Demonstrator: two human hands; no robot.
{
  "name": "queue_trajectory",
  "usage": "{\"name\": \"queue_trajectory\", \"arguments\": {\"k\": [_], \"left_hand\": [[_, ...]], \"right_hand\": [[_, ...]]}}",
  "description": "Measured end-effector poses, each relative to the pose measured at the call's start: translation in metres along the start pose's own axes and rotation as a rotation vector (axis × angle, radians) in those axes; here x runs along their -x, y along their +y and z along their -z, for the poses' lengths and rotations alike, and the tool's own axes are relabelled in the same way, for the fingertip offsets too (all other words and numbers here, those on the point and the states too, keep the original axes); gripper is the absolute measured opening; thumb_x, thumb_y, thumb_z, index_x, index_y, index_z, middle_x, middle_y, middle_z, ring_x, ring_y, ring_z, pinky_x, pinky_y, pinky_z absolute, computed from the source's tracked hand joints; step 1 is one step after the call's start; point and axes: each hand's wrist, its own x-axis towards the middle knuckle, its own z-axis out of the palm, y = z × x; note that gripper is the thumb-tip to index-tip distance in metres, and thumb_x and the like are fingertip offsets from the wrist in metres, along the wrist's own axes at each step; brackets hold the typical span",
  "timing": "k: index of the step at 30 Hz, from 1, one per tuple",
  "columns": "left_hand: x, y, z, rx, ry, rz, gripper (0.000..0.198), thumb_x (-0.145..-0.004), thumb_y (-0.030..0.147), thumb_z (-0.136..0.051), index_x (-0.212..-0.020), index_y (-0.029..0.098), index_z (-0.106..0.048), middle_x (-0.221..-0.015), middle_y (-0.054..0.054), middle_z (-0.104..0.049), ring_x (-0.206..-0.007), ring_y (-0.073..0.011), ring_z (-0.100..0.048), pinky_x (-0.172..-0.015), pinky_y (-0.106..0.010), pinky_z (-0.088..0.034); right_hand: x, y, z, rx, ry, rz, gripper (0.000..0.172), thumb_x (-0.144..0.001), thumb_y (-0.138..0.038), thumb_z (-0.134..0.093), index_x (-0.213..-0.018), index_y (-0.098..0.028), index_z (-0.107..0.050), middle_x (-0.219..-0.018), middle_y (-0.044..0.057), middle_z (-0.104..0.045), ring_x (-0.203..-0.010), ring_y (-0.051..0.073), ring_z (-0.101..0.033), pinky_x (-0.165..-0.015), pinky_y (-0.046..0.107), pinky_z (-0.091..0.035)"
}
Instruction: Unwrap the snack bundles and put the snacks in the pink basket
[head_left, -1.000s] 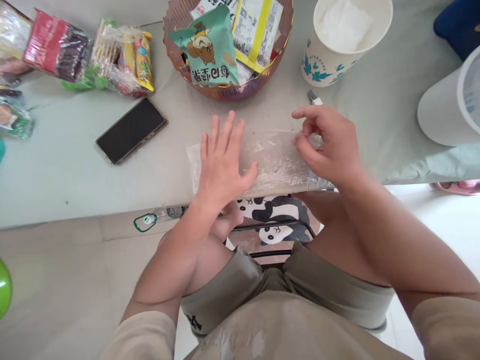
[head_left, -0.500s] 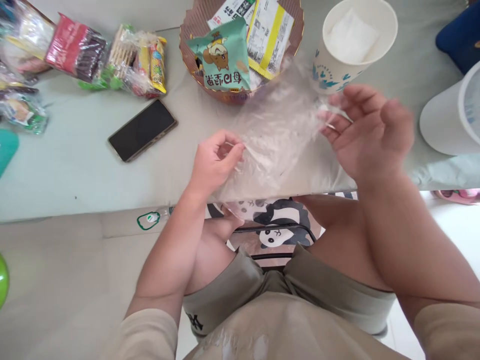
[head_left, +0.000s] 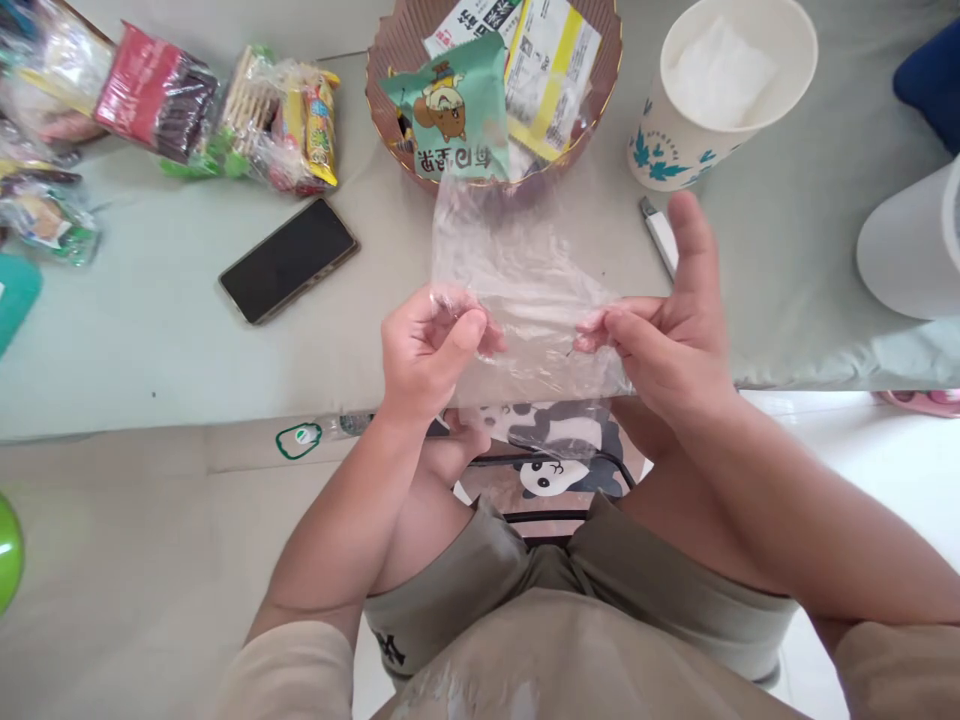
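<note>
A clear plastic bag (head_left: 525, 270) is stretched between my hands at the table's front edge, its lower part hanging over my lap. My left hand (head_left: 435, 345) pinches it on the left side with thumb and fingers. On the right side, my right hand (head_left: 664, 335) pinches it between thumb and fingertips, one finger raised. Beyond the bag stands a brown ribbed bowl (head_left: 607, 95) with a green snack packet (head_left: 457, 110) and a yellow and white packet (head_left: 551, 75) in it.
A paper cup (head_left: 660, 140) with white tissue stands behind my right hand, near a white cutter (head_left: 660, 235). A phone (head_left: 289, 260) lies at left, wrapped snacks (head_left: 157, 90) behind it. A white bin (head_left: 911, 245) is at far right.
My right hand has moved left and down and now pinches the bag. The bag has swung left, its upper end now before the bowl, and the cutter has come into view.
</note>
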Motion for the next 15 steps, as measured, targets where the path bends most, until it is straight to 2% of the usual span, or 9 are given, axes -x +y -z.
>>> {"name": "queue_trajectory", "arguments": {"k": [3,5,8,11,14,15], "left_hand": [[0.006,0.007,0.000,-0.052,-0.045,-0.096,0.027,-0.095,0.044,-0.071,-0.081,0.022,-0.074,-0.066,0.001,-0.074,-0.054,-0.0104,-0.069,-0.049,-0.021,-0.057],[0.009,0.012,-0.001,-0.113,-0.093,-0.210,0.024,-0.098,0.035,-0.067,-0.080,0.022,-0.076,-0.065,0.001,-0.074,-0.055,-0.0096,-0.069,-0.051,-0.019,-0.056],[0.011,0.017,-0.003,-0.184,-0.160,-0.361,0.019,-0.097,0.023,-0.065,-0.082,0.022,-0.076,-0.064,0.002,-0.074,-0.054,-0.0090,-0.069,-0.050,-0.018,-0.053],[0.014,0.023,-0.004,-0.251,-0.207,-0.459,0.016,-0.094,0.018,-0.064,-0.082,0.023,-0.075,-0.059,0.003,-0.069,-0.050,-0.0095,-0.065,-0.047,-0.019,-0.051],[0.020,0.027,-0.001,-0.354,-0.265,-0.540,0.011,-0.088,0.018,-0.069,-0.079,0.023,-0.073,-0.056,0.004,-0.066,-0.048,-0.0097,-0.061,-0.046,-0.021,-0.049],[0.023,0.028,0.000,-0.391,-0.262,-0.516,0.008,-0.084,0.020,-0.074,-0.076,0.023,-0.072,-0.056,0.004,-0.066,-0.047,-0.0092,-0.060,-0.046,-0.021,-0.047]], "right_hand": [[0.010,-0.009,0.003,-0.036,0.034,0.020,0.088,-0.090,-0.044,-0.074,-0.163,-0.048,-0.025,-0.083,-0.004,-0.078,-0.081,0.024,-0.076,-0.086,0.043,-0.063],[0.015,-0.010,0.004,0.004,0.022,0.032,0.088,-0.090,-0.046,-0.074,-0.163,-0.045,-0.026,-0.085,-0.002,-0.078,-0.079,0.025,-0.075,-0.079,0.043,-0.063],[0.017,-0.008,0.005,0.123,-0.041,0.019,0.081,-0.094,-0.048,-0.068,-0.164,-0.041,-0.027,-0.082,-0.001,-0.077,-0.070,0.023,-0.073,-0.067,0.040,-0.061],[0.012,-0.006,0.009,0.246,-0.107,0.017,0.068,-0.097,-0.043,-0.059,-0.161,-0.038,-0.037,-0.085,0.001,-0.078,-0.067,0.021,-0.073,-0.065,0.039,-0.060],[0.008,-0.005,0.011,0.168,-0.241,-0.121,0.073,-0.093,-0.041,-0.061,-0.161,-0.033,-0.035,-0.080,0.000,-0.078,-0.065,0.022,-0.073,-0.061,0.037,-0.061],[0.007,-0.005,0.010,0.101,-0.288,-0.193,0.076,-0.092,-0.041,-0.062,-0.161,-0.030,-0.034,-0.076,0.000,-0.077,-0.063,0.022,-0.073,-0.059,0.036,-0.060]]}}
